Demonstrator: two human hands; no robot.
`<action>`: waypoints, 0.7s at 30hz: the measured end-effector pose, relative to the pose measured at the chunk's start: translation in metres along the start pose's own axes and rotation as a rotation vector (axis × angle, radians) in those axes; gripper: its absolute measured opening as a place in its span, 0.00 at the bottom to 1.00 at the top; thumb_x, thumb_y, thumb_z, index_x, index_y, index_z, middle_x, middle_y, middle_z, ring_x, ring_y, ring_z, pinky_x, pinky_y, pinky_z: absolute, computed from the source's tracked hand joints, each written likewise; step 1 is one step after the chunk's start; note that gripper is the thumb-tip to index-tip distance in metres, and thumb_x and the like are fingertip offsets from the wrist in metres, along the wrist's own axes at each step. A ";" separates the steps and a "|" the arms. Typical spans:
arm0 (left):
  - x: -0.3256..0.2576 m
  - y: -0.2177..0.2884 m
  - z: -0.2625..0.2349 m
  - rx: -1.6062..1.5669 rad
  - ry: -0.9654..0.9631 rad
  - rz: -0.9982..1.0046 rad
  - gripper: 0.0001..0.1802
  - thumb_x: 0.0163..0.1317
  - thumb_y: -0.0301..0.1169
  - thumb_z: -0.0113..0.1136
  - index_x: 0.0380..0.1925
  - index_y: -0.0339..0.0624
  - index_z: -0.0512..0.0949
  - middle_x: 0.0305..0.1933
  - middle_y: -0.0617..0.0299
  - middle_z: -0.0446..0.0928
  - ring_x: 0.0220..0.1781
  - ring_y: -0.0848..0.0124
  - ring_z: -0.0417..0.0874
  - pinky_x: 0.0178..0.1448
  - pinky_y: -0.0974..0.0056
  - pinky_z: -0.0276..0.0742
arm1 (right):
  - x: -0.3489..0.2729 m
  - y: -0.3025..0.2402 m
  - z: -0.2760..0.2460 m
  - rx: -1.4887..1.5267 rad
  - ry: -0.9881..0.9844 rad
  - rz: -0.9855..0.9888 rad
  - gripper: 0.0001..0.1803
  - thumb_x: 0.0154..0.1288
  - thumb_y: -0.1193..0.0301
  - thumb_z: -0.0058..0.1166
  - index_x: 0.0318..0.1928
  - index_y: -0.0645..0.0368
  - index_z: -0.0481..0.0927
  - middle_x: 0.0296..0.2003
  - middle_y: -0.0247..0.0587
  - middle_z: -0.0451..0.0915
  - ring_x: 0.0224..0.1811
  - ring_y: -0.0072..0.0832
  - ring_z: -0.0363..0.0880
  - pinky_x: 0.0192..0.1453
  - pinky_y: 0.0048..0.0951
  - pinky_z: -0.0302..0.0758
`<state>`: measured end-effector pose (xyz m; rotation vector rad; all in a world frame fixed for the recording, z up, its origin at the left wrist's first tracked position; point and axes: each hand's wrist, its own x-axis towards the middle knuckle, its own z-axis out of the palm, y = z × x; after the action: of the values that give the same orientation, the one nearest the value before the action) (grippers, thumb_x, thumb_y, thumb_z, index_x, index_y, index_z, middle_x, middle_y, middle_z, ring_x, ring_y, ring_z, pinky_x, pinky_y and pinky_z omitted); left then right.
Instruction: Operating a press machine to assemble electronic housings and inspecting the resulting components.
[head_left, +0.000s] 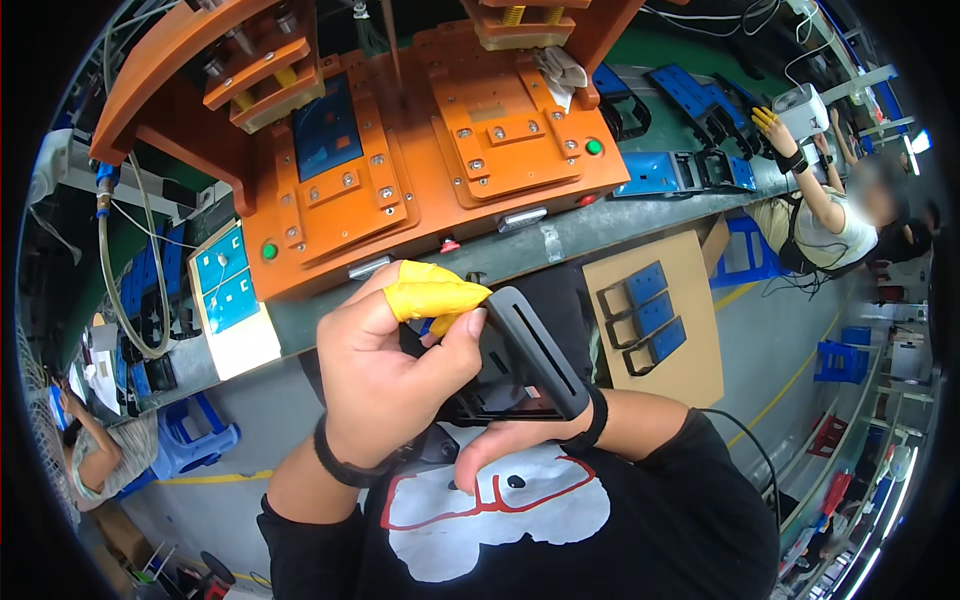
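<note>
A blue panel sits in the orange press. The left hand, fingertips pinched, meets a black frame's corner; the right hand supports it, not yet set down. Three blue-topped pieces lie on cardboard.

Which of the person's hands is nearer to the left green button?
Left. The left hand is below and right of this green button in view; the right hand is lower and farther right, by the black casing.
</note>
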<state>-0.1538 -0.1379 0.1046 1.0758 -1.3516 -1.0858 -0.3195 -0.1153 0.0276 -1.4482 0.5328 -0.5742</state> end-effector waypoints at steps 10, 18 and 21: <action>0.000 0.000 -0.005 -0.040 0.031 -0.045 0.08 0.53 0.18 0.67 0.35 0.33 0.85 0.32 0.61 0.80 0.32 0.76 0.74 0.36 0.72 0.68 | 0.015 -0.009 -0.007 -0.272 0.255 -0.386 0.69 0.32 0.39 0.79 0.69 0.64 0.58 0.61 0.50 0.65 0.63 0.45 0.66 0.68 0.42 0.64; -0.002 -0.011 0.007 0.009 0.097 0.074 0.10 0.51 0.15 0.66 0.36 0.31 0.83 0.33 0.61 0.80 0.32 0.76 0.73 0.36 0.72 0.68 | 0.002 -0.008 -0.001 0.011 0.104 -0.021 0.69 0.31 0.40 0.80 0.69 0.64 0.58 0.61 0.49 0.66 0.64 0.43 0.67 0.68 0.41 0.64; -0.003 -0.013 0.009 -0.006 0.119 0.070 0.11 0.51 0.15 0.65 0.36 0.31 0.83 0.33 0.61 0.79 0.32 0.76 0.73 0.37 0.72 0.68 | 0.001 -0.013 -0.005 0.014 0.096 0.002 0.69 0.31 0.40 0.81 0.69 0.63 0.59 0.61 0.48 0.66 0.64 0.41 0.67 0.68 0.40 0.64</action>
<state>-0.1622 -0.1364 0.0913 1.0640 -1.2808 -0.9589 -0.3226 -0.1197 0.0401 -1.4120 0.6049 -0.6469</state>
